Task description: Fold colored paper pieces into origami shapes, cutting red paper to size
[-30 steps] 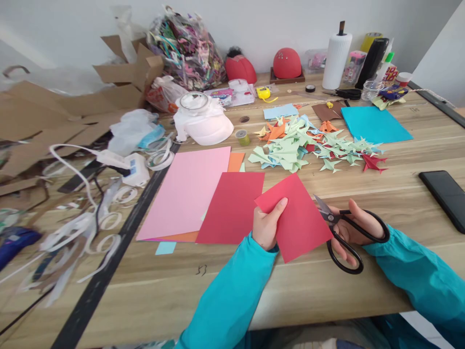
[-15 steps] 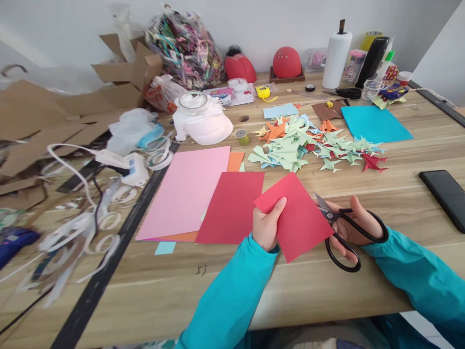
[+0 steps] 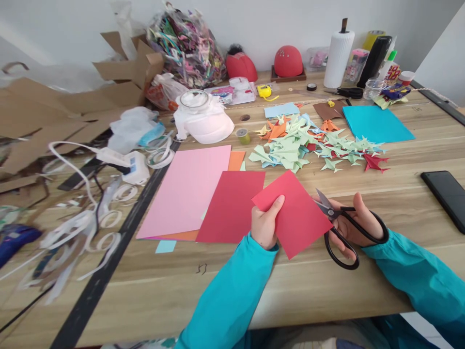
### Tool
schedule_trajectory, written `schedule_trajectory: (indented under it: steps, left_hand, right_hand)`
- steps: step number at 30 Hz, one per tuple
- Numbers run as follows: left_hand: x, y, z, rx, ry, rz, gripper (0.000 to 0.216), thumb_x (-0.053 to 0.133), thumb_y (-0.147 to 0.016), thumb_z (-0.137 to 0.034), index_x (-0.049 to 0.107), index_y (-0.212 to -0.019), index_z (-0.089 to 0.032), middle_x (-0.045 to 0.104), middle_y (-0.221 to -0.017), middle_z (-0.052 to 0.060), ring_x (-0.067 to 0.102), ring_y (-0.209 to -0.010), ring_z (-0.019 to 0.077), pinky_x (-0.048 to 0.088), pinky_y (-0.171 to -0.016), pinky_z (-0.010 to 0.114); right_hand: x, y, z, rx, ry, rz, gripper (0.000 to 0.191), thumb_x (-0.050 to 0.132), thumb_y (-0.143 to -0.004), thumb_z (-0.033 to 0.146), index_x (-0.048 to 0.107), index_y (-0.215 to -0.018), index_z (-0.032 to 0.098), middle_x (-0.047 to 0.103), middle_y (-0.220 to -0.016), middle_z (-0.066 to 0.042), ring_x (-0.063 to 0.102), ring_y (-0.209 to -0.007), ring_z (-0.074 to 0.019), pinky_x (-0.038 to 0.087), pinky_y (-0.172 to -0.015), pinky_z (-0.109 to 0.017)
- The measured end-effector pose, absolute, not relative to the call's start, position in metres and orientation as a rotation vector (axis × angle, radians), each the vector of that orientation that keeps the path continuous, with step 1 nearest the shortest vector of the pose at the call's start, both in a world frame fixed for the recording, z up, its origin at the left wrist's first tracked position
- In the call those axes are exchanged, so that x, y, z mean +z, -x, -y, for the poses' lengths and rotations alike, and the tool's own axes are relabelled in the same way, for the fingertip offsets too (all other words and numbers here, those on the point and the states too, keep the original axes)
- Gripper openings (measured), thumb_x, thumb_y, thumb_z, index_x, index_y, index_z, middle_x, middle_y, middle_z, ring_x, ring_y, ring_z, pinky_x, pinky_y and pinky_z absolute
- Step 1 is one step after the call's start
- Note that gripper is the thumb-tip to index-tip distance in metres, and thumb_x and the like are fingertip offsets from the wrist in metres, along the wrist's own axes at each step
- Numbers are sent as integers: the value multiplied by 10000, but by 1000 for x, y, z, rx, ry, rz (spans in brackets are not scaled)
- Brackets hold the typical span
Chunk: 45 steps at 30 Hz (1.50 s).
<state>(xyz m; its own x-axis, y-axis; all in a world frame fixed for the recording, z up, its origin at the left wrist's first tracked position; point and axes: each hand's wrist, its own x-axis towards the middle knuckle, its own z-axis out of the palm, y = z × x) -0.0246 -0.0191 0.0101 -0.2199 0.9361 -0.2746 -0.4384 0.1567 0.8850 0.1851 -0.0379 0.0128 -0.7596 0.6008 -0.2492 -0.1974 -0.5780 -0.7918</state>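
Note:
My left hand (image 3: 267, 223) pinches a red sheet of paper (image 3: 296, 213) by its left side, thumb on top. The sheet is held tilted above the table, one corner towards me. In my right hand (image 3: 350, 225) is a pair of black-handled scissors (image 3: 330, 212), with fingers in the loops and the blades spread apart. The blades meet the sheet's right edge; the lower blade is partly hidden there. A larger red sheet (image 3: 232, 208) lies to the left, beside a pink sheet (image 3: 189, 189) with orange paper under it.
Folded paper pieces (image 3: 290, 145), mostly pale green, lie in a heap beyond my hands. Blue paper (image 3: 378, 123) lies at the back right, a black phone (image 3: 445, 198) at the right. Cables (image 3: 72, 232) and cardboard (image 3: 72, 111) clutter the left. A white bottle-like roll (image 3: 337, 60) stands behind.
The red sheet and my left hand have shifted very slightly up and left. The scissors stay spread at the sheet's right edge, tilted a little differently.

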Motion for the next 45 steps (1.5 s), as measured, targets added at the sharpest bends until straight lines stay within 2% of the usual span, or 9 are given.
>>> schedule_trajectory:
  steps: [7,16,21,26,32,39,45]
  left_hand:
    - [8,28,21,1275,-630,-1138,376,850,-568,-352,719,-856,-148,745,-895,80,704,-840,267,573,-758,376]
    - [3,23,23,1312,-681,-1180,391,836,-591,-382,724,-885,-150,740,-959,91,692,-915,275,563,-804,372]
    - [3,22,24,1334,-672,-1187,370,830,-600,-377,722,-878,-156,741,-952,80,693,-916,267,562,-814,371]
    - [4,21,24,1360,-651,-1181,373,824,-605,-381,721,-881,-152,744,-934,85,701,-876,270,577,-757,368]
    - [4,22,23,1370,-638,-1189,370,824,-604,-385,724,-878,-158,746,-927,84,703,-871,276,580,-747,374]
    - [2,21,26,1292,-686,-1174,374,837,-589,-363,717,-869,-147,739,-950,100,695,-924,282,559,-846,396]
    - [5,19,27,1313,-632,-1166,416,838,-580,-380,712,-896,-141,737,-960,106,699,-901,286,573,-796,392]
  right_hand:
    - [14,-188,38,2416,655,1135,960,-78,-756,802,221,-1452,212,586,-547,28,473,-299,-107,369,-375,-208]
    - [11,-186,38,2392,678,1071,962,-107,-755,789,262,-1426,208,594,-548,27,463,-288,-103,378,-376,-212]
    - [13,-183,38,2365,682,1026,967,-131,-752,779,262,-1427,208,659,-616,-21,501,-302,-114,354,-345,-200]
    - [13,-182,37,2329,737,1022,999,-142,-735,791,322,-1402,210,648,-600,-11,481,-295,-108,350,-348,-205]
    - [11,-182,37,2344,682,1015,994,-128,-733,803,214,-1464,224,641,-603,-4,497,-300,-117,350,-341,-204]
    - [10,-182,39,2408,739,979,973,-158,-746,772,303,-1404,224,652,-600,-7,486,-301,-109,386,-377,-222]
    - [10,-180,39,2339,741,978,992,-142,-737,789,260,-1439,214,650,-599,-15,488,-301,-116,370,-349,-215]
